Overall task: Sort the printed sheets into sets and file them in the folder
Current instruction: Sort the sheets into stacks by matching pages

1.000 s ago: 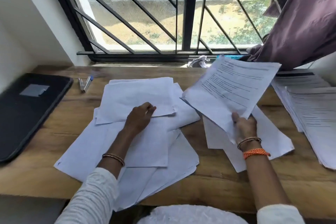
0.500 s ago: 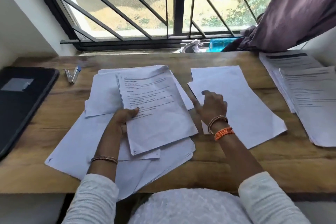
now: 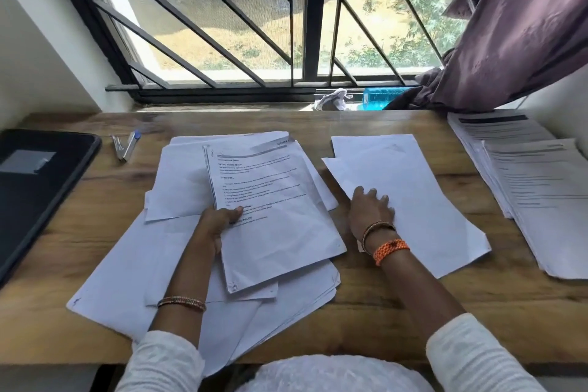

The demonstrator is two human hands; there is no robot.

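Note:
My left hand (image 3: 219,226) grips the left edge of a printed set of sheets (image 3: 270,207), thumb on top, held face up over a loose heap of blank-side sheets (image 3: 127,264) at the desk's middle left. To the right lie a few blank-side sheets (image 3: 407,188); my right hand (image 3: 369,210) rests on their left part with fingers spread flat. Two stacks of printed sheets (image 3: 534,188) lie along the right edge. The black folder (image 3: 35,188) lies shut at the far left.
A stapler and a pen (image 3: 125,146) lie between the folder and the heap. The wooden desk (image 3: 381,312) ends at a window sill with a blue box (image 3: 381,97) and a crumpled cloth (image 3: 334,99). A purple curtain (image 3: 515,25) hangs over the back right corner.
The printed set went from my raised right hand to my left hand, over the left heap. My right hand came down onto the blank sheets on the right.

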